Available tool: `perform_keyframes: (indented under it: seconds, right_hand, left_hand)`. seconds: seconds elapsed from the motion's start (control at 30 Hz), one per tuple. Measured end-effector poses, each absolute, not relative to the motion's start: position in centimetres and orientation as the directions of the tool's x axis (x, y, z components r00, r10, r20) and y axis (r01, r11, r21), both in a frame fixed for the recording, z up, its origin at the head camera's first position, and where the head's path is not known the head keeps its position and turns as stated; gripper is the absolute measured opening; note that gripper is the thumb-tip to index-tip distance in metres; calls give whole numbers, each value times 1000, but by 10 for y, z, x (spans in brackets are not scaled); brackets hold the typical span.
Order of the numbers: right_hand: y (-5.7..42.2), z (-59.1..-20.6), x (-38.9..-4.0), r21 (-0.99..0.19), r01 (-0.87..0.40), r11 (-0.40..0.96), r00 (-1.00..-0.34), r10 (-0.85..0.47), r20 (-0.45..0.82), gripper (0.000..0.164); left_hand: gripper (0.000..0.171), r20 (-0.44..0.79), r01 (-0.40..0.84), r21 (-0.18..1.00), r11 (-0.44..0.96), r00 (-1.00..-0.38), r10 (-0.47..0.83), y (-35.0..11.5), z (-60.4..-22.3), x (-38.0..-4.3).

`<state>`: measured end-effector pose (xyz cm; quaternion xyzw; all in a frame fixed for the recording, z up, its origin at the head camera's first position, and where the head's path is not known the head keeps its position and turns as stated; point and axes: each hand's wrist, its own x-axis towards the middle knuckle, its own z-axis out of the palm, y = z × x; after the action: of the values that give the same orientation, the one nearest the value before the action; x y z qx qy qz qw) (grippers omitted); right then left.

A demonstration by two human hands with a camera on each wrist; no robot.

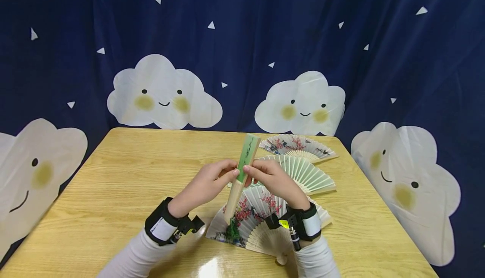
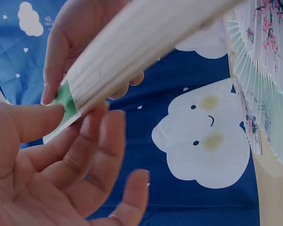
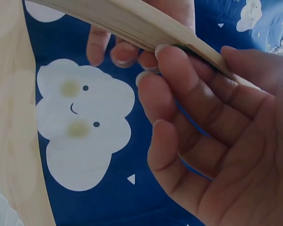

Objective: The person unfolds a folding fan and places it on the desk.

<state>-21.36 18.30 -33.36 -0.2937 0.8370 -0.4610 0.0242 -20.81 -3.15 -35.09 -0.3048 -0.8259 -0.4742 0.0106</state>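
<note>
Both hands hold one folded hand fan (image 1: pixel 248 153) above the table, its green leaf end up and its pale wooden ribs pointing down toward me. My left hand (image 1: pixel 212 179) pinches its left edge between thumb and fingers near where the green leaf meets the wood. From the other side my right hand (image 1: pixel 274 180) pinches the right edge at about the same height. In the left wrist view the left thumb lies on the green band (image 2: pixel 68 101). The right wrist view shows the closed stack of wooden ribs (image 3: pixel 132 23) with the right fingers under it.
Three spread fans lie on the wooden table (image 1: pixel 125 177): a flowered fan (image 1: pixel 261 215) nearest, a pale green fan (image 1: pixel 303 172) behind it, and another flowered fan (image 1: pixel 299 145) at the back. A dark blue curtain (image 1: pixel 242 38) with cloud shapes hangs around the table.
</note>
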Motion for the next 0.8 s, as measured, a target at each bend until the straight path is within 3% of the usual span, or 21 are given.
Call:
perform_keyframes:
  seconds: [0.37,0.8]
  right_hand:
    - [187,-334,-214,-793,-446,415,-831,-520,195,33]
    - [200,-333,-218,-795,-401,455,-889,-404,218,37]
  left_hand:
    - [16,360,537,774,336,-809,465,-32,-347,-204]
    - [9,383,519,760,391,-844,377,-42,-342,-206]
